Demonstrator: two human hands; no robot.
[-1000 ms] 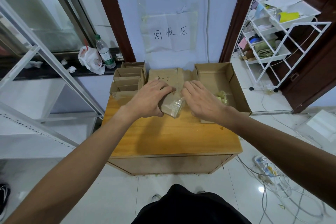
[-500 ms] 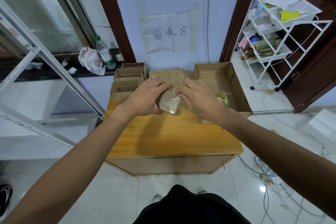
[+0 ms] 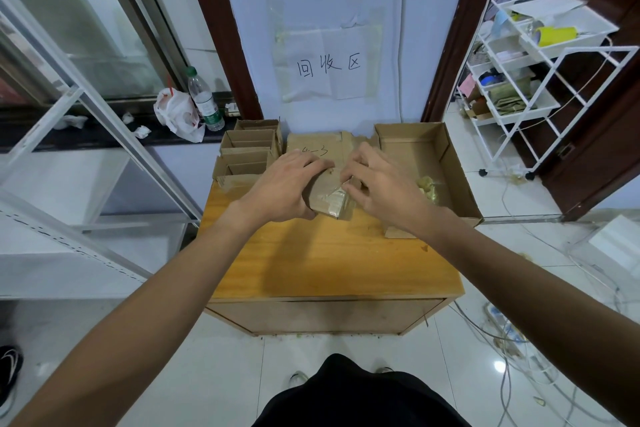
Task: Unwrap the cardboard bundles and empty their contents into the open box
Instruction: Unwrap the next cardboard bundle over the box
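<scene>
The left hand (image 3: 284, 187) clamps the taped bundle (image 3: 329, 204) on the desk (image 3: 329, 260); the right hand (image 3: 381, 184) pinches its wrap from the right, nearer the open box (image 3: 415, 152) just beside it

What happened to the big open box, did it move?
No. The open box sits where it did, on the right side of the wooden table, its back wall below the white cable on the wall.
</scene>
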